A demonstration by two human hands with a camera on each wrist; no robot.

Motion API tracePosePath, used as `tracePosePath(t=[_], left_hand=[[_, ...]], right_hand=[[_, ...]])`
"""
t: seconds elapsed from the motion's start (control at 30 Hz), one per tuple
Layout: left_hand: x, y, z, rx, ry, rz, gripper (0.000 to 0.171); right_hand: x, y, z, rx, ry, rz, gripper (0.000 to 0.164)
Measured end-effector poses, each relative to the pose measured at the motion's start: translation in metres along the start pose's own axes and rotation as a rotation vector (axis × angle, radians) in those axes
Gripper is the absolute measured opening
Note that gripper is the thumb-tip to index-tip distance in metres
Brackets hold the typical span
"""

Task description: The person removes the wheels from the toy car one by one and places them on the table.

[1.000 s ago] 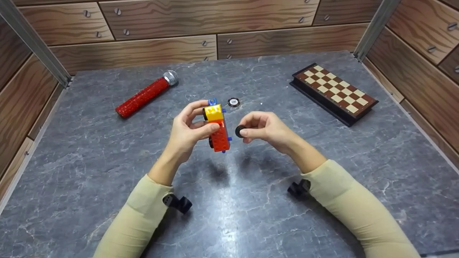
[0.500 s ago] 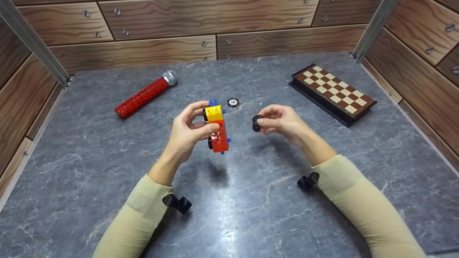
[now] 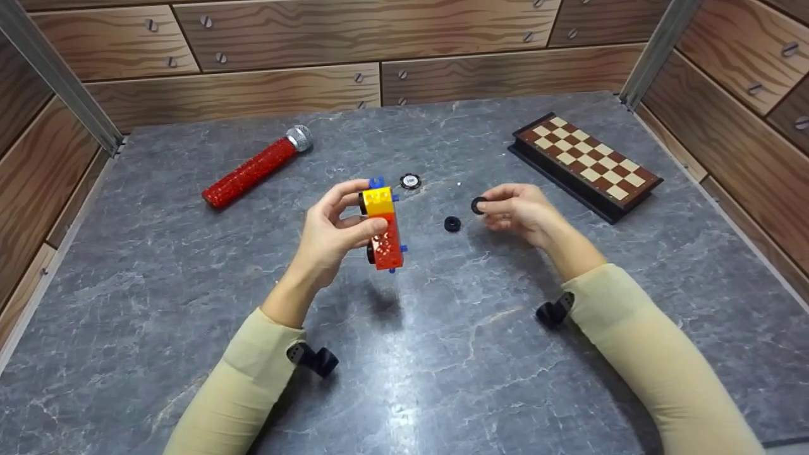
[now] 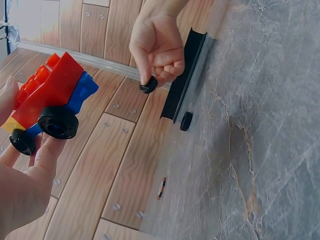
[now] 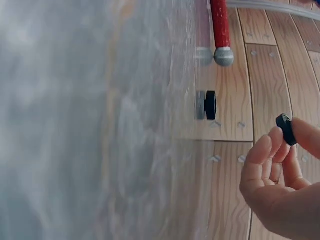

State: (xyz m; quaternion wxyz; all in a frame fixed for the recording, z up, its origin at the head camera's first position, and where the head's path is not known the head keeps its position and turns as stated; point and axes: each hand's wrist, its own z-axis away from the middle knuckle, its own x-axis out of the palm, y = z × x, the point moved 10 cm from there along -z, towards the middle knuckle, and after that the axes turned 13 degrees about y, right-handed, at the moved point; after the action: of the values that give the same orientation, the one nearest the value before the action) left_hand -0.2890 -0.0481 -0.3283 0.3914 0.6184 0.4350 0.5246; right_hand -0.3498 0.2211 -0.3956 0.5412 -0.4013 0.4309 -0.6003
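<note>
My left hand (image 3: 325, 230) holds a toy car (image 3: 387, 243) of red, yellow and blue plastic above the table, thumb across its studded top. Black wheels sit on the car's left side, one showing large as a wheel (image 4: 58, 122) in the left wrist view. Bare blue axle pegs stick out on its right. Farther right, my right hand (image 3: 521, 212) pinches a loose black wheel (image 5: 286, 129) between thumb and fingers, apart from the car. A second loose wheel (image 3: 452, 224) lies on the table between car and right hand.
Behind the car lies a poker chip (image 3: 410, 181). A red glittery microphone (image 3: 253, 170) rests at the back left. A folded chessboard box (image 3: 584, 164) lies at the back right. Wood-patterned walls (image 3: 284, 95) enclose the grey marbled table (image 3: 404, 379).
My right hand has moved right and slightly back, away from the car, with the wheel. The wheel on the table has come into clear sight. My left hand and the car stay nearly still.
</note>
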Motion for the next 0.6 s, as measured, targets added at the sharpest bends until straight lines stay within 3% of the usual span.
tracePosePath(t=[0.27,0.43,0.6], left_hand=[[0.002,0.000,0.001,-0.006,-0.006,0.010,0.054],[0.002,-0.001,0.000,-0.005,-0.007,-0.004,0.054],[0.001,-0.002,0.000,-0.009,-0.002,-0.001,0.054]], right_hand=[[-0.015,0.017,-0.011,0.095,0.023,0.231,0.024],[-0.023,0.023,-0.016,0.106,0.061,0.388,0.027],[-0.023,0.024,-0.018,0.097,0.077,0.462,0.029]])
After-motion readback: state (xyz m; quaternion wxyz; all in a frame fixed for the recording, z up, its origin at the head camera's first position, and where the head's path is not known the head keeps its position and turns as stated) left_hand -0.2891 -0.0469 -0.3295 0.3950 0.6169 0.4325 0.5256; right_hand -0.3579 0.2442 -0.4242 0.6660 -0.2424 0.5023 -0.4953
